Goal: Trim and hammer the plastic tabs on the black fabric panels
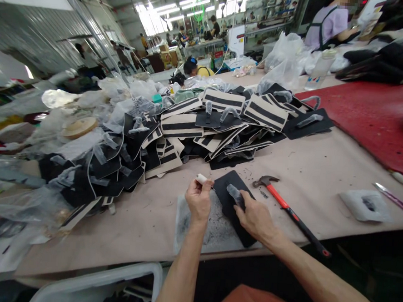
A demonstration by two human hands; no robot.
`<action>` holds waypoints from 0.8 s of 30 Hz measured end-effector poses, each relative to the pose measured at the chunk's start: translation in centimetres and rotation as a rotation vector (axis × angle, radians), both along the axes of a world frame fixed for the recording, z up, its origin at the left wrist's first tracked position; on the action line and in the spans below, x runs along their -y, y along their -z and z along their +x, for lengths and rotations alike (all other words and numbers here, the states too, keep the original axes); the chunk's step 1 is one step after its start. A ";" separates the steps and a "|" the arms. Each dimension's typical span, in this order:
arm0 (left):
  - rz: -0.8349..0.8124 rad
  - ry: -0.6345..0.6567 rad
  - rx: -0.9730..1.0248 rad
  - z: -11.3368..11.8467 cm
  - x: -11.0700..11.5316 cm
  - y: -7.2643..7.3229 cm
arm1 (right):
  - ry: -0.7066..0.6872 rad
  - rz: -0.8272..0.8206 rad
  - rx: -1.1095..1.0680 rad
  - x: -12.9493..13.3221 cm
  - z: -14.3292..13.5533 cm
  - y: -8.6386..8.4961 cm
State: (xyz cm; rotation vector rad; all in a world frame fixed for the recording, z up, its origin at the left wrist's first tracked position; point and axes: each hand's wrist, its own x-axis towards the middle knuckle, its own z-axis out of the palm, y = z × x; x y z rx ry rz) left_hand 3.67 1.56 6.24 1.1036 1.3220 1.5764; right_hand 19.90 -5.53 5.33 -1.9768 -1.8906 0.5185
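My left hand (198,199) is closed around a small white cylindrical tool (201,179), held just left of a black panel. My right hand (255,214) grips the plastic-wrapped handle (235,194) on that black panel (227,182). The panel lies tilted over a pale, speckled board (185,223) at the table's front edge. To the right of my right hand is a hammer (283,202) with a red and black handle. Behind both hands spreads a large pile of black and cream striped panels (182,125).
A white packet (365,205) and a pink-handled blade (395,198) lie at the right, near a red sheet (374,116). Clear plastic bags (82,146) cover the left side. A white bin (94,281) stands below the front edge. People sit and stand farther back.
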 end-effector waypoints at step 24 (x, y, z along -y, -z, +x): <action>-0.155 0.372 0.075 4.0 -1.3 8.6 | 0.020 -0.191 -0.185 1.2 -0.1 3.6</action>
